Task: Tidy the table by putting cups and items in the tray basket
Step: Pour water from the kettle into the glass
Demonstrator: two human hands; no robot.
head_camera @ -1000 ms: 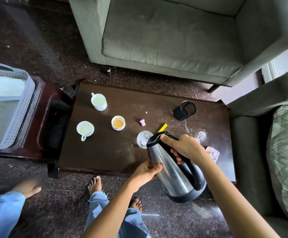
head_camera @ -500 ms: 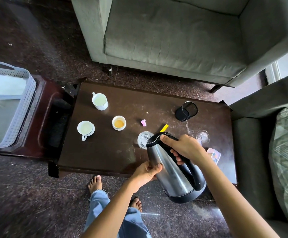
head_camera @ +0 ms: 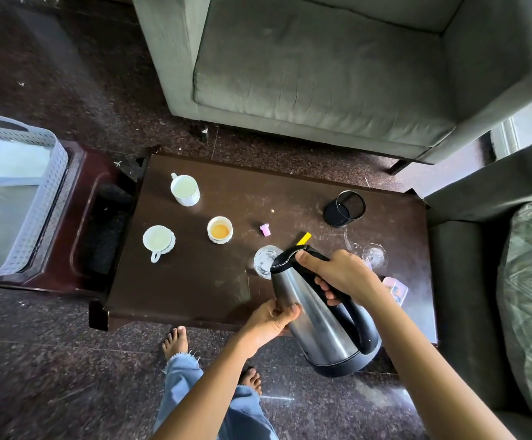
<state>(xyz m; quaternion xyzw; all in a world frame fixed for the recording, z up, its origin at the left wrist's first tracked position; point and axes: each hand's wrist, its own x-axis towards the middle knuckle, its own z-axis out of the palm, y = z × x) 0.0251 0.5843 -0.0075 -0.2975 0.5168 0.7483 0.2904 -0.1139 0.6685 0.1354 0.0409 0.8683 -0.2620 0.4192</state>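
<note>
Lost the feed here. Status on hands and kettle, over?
Right hand grips kettle handle, left hand holds its body. Kettle tilted over table's near edge. Three cups on table; basket off left.

Tray basket (head_camera: pixel 47 192) cut off at left edge, glass (head_camera: pixel 263 260) half hidden behind kettle (head_camera: pixel 315 322), pink item (head_camera: pixel 397 289) print unreadable

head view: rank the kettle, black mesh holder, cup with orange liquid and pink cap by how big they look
1. steel kettle, though it is held nearer the camera, which exaggerates its lead
2. black mesh holder
3. white cup with orange liquid
4. pink cap, clearly smallest
</note>
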